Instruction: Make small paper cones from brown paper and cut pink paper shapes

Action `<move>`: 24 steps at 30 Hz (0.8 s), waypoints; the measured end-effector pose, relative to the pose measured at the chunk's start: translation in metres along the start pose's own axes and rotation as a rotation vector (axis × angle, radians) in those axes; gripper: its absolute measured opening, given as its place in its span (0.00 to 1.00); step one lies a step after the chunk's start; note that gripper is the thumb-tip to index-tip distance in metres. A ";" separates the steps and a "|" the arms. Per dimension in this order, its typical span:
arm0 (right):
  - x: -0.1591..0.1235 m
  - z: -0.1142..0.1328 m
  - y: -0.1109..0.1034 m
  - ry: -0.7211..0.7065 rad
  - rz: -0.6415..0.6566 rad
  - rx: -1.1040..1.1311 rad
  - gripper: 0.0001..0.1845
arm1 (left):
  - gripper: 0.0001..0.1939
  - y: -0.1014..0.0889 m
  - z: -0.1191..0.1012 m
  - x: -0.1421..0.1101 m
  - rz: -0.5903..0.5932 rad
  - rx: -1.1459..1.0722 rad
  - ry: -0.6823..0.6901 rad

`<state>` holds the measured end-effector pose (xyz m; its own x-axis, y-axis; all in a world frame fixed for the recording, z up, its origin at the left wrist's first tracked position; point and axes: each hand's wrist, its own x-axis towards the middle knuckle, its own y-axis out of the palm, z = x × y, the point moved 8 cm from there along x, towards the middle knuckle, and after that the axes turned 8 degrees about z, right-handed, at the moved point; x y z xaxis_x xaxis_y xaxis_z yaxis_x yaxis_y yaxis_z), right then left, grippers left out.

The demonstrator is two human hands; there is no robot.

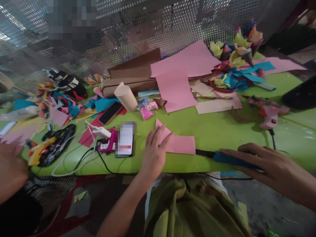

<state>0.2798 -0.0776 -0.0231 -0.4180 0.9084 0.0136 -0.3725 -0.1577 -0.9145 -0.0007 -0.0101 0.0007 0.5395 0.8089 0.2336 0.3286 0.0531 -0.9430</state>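
Note:
My left hand (155,153) lies with fingers extended, pressing a piece of pink paper (181,144) onto the green table. The paper's left part slants up to a point beneath my fingers; its right part is a flat strip. From the right, my right hand (269,163) grips a blue-handled knife (234,160). Its dark blade reaches the strip's right end, and the tip is hidden by the paper. Close to my left hand lies a phone (125,140) with a lit screen.
A pink glue gun (270,117) with a red light stands at the right. Large pink sheets (176,90), a beige roll (125,97) and paper flowers (243,47) line the back. Left are a pink power socket (108,141) with cables, scraps and another person's arm (11,174).

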 end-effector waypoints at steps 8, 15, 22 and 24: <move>-0.004 0.001 0.002 0.023 -0.002 0.027 0.25 | 0.29 0.029 -0.033 -0.005 0.443 -0.056 0.282; -0.001 0.014 -0.006 0.013 -0.010 0.066 0.27 | 0.34 0.033 -0.034 -0.006 0.480 0.010 0.257; -0.001 0.022 -0.004 0.021 -0.020 0.109 0.28 | 0.35 0.035 -0.034 -0.008 0.476 0.024 0.254; -0.001 0.026 -0.005 0.016 -0.033 0.109 0.28 | 0.35 0.034 -0.034 -0.008 0.466 0.030 0.258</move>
<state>0.2600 -0.0878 -0.0083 -0.3905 0.9199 0.0360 -0.4747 -0.1677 -0.8640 0.0328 -0.0348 -0.0255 0.7976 0.5805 -0.1640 -0.0116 -0.2572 -0.9663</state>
